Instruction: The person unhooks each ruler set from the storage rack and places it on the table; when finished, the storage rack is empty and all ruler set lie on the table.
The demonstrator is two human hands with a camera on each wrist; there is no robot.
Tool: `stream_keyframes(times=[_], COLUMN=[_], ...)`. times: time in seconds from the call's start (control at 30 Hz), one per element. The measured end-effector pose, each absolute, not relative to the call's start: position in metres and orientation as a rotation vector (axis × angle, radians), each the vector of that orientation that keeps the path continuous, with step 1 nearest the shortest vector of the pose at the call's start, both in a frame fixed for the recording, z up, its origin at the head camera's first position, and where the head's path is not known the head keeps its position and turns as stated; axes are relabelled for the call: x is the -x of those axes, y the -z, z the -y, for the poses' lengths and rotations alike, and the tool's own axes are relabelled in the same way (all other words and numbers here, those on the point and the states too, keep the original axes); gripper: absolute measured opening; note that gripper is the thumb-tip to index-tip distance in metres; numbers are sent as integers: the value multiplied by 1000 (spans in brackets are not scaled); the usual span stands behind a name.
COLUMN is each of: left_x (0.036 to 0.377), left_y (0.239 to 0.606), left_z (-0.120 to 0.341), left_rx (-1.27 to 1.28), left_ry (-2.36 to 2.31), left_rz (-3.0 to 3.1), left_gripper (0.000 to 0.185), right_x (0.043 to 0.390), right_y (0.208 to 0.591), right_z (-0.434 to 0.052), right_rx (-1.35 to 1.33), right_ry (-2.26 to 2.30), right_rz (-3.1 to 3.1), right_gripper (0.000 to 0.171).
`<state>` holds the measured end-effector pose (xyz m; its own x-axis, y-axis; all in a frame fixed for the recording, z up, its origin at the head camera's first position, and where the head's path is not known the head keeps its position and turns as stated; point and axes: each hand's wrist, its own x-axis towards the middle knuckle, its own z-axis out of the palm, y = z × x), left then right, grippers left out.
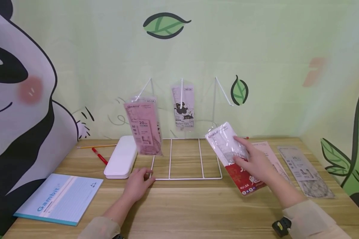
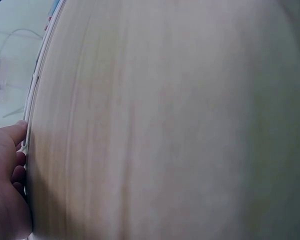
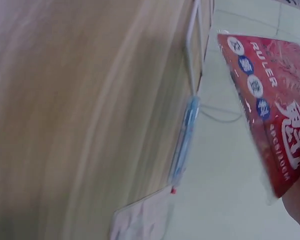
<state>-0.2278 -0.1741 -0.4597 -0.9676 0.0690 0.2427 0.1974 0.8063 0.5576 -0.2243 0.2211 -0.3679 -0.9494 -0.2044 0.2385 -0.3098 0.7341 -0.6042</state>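
My right hand (image 1: 257,164) holds a red-and-white ruler set packet (image 1: 242,169) tilted above the table, thumb and fingers pinching its upper part. The packet's red end (image 3: 275,100) fills the right of the right wrist view. A white wire rack (image 1: 186,179) stands on the table with three upright hooks. At its front left corner my left hand (image 1: 139,182) grips the wire with curled fingers. One pink ruler set packet (image 1: 143,127) hangs on the left hook, and a ruler set packet with black cats (image 1: 183,106) on the middle one. The right hook (image 1: 224,91) carries nothing.
Left of the rack lie a white case (image 1: 121,157), a red pen (image 1: 99,156), a pencil (image 1: 97,146) and a blue notebook (image 1: 59,199). A pink packet (image 1: 270,154) and a grey ruler packet (image 1: 306,172) lie at the right. A printed wall cloth hangs behind.
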Motion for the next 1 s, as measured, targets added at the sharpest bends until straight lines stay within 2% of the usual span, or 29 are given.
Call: stream_keyframes(times=[0.4,1.0], left_x=[232,231], left_y=[466,466], left_z=[177,177], left_rx=[223,224], left_ry=[882,877], left_rz=[2780,2771], left_gripper=[25,25], right_x=[225,224], right_y=[386,410], right_z=[-238,-243], right_rx=[-303,-299], right_ry=[-1000,-993], right_rz=[2810,2908], right_gripper=[72,60])
